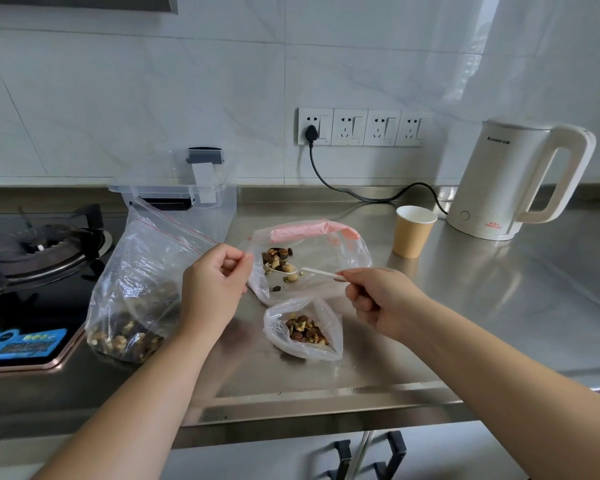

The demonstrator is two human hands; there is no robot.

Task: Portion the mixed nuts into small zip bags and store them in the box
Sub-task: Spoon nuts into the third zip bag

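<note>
My left hand (213, 289) pinches the left rim of a small clear zip bag (347, 251) with a pink strip, holding its mouth open. My right hand (378, 299) grips a white plastic spoon (317, 271) whose bowl is inside that bag, among a few mixed nuts (278, 258). In front of it lies a second small bag (326, 327) holding a portion of nuts. The large zip bag of mixed nuts (136, 289) stands to the left, partly behind my left wrist. The clear storage box (219, 202) with its lid raised is at the back.
A gas hob (39, 258) lies at the left. A paper cup (413, 230) and a white electric kettle (510, 181) stand at the right on the steel counter (499, 306), the kettle's black cord (343, 190) running to wall sockets (364, 128).
</note>
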